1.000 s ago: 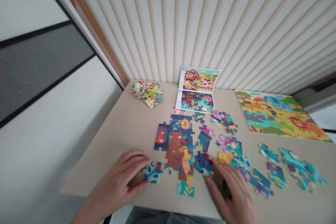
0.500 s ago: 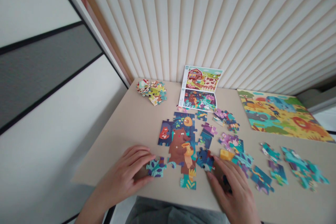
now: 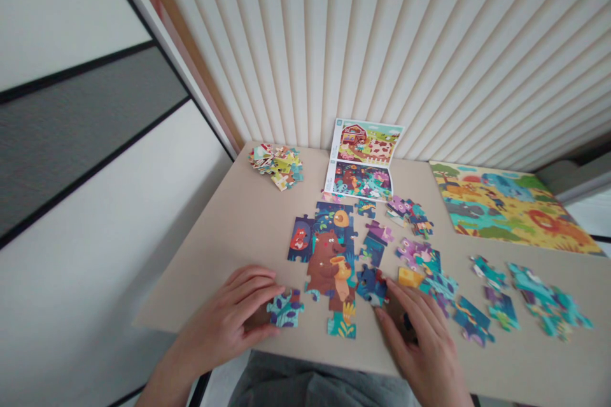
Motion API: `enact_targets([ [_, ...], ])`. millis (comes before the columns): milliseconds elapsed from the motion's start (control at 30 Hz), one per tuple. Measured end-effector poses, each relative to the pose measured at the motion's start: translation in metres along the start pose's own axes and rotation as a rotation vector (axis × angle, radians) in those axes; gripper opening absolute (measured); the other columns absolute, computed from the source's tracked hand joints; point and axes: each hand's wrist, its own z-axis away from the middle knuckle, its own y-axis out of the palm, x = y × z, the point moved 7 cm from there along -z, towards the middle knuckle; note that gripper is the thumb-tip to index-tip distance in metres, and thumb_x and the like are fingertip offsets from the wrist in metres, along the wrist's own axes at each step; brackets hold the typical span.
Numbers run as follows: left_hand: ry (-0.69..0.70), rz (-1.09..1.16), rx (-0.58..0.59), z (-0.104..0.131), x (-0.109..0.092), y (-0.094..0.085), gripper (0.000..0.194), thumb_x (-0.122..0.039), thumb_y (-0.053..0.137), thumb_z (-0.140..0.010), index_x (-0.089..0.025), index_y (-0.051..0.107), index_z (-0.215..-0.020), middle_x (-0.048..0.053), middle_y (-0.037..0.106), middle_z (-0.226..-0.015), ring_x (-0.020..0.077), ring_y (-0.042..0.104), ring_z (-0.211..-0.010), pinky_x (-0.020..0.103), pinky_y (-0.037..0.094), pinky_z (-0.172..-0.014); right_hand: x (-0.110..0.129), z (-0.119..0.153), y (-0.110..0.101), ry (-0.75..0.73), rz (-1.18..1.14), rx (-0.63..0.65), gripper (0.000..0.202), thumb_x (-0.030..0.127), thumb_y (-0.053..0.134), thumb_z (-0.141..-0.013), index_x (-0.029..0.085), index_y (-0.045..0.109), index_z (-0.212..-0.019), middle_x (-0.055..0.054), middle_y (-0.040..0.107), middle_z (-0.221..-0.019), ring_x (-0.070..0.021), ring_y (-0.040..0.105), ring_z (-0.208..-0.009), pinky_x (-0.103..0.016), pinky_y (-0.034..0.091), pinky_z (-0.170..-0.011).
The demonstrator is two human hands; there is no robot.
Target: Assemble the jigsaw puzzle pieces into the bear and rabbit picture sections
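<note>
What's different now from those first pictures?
The left hand has slid the leafy piece a little closer to you, compared with the bear part. Nothing was newly grabbed or let go. The right hand is still at the blue piece, and the bear part, booklet and animal picture look the same.

soft, dim light; slight blur

Pleated curtain [image 3: 315, 44], gray-white panels [image 3: 90, 133]
</note>
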Motion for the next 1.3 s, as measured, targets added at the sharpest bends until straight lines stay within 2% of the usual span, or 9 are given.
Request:
enact_targets([
  [267,0.013,-0.036,0.029,0.009,0.003,0.006,0.051,-0.033,0.079,-0.095,-0.024,0.061,-0.143,0.011,0.07,-0.131,0.0249,0.061,-0.133,0.039,0.055,-0.113,0.0,0.002,0.002,-0.037,0.027,-0.017,0.05,0.031,0.07,-0.102,0.025,0.059,-0.151,-0.011,0.073,-0.136,-0.0315,0.068,-0.123,-0.051,0.059,-0.101],
  [467,0.015,-0.074,0.019,0.014,0.001,0.005,0.051,-0.029,0.075,-0.098,-0.023,0.061,-0.146,0.012,0.066,-0.141,0.0232,0.058,-0.139,0.034,0.054,-0.116,0.002,0.0,0.001,-0.065,0.062,-0.028,0.049,0.031,0.07,-0.102,0.024,0.059,-0.149,-0.01,0.074,-0.135,-0.0302,0.069,-0.122,-0.048,0.06,-0.1],
  [733,0.043,-0.044,-0.045,-0.008,-0.033,0.013,0.053,-0.04,0.077,-0.097,-0.02,0.062,-0.144,0.013,0.07,-0.133,0.0245,0.06,-0.133,0.035,0.056,-0.113,0.003,0.0,0.0,-0.054,0.048,-0.012,0.047,0.03,0.071,-0.101,0.024,0.061,-0.147,-0.01,0.073,-0.136,-0.0306,0.068,-0.123,-0.049,0.06,-0.1],
  [833,0.009,-0.053,-0.016,-0.019,-0.042,0.023,0.051,-0.036,0.076,-0.097,-0.021,0.061,-0.143,0.012,0.071,-0.131,0.0251,0.062,-0.129,0.041,0.056,-0.113,0.001,0.0,0.001,-0.037,0.019,0.009,0.049,0.028,0.072,-0.1,0.025,0.061,-0.148,-0.01,0.072,-0.139,-0.0309,0.066,-0.126,-0.05,0.058,-0.103],
  [1033,-0.019,-0.044,0.04,-0.026,-0.044,0.03,0.051,-0.034,0.078,-0.095,-0.021,0.061,-0.142,0.011,0.071,-0.131,0.0269,0.062,-0.13,0.048,0.055,-0.115,0.003,-0.003,-0.001,-0.018,-0.002,0.039,0.041,0.027,0.073,-0.101,0.026,0.065,-0.141,-0.008,0.07,-0.141,-0.0304,0.064,-0.128,-0.052,0.055,-0.106],
  [1300,0.004,-0.064,0.024,-0.026,-0.048,0.027,0.046,-0.032,0.075,-0.097,-0.02,0.062,-0.14,0.011,0.072,-0.128,0.0268,0.062,-0.131,0.05,0.053,-0.117,0.006,-0.004,-0.002,-0.013,-0.004,0.034,0.033,0.027,0.073,-0.1,0.026,0.07,-0.133,-0.008,0.072,-0.138,-0.0305,0.065,-0.126,-0.052,0.055,-0.105],
])
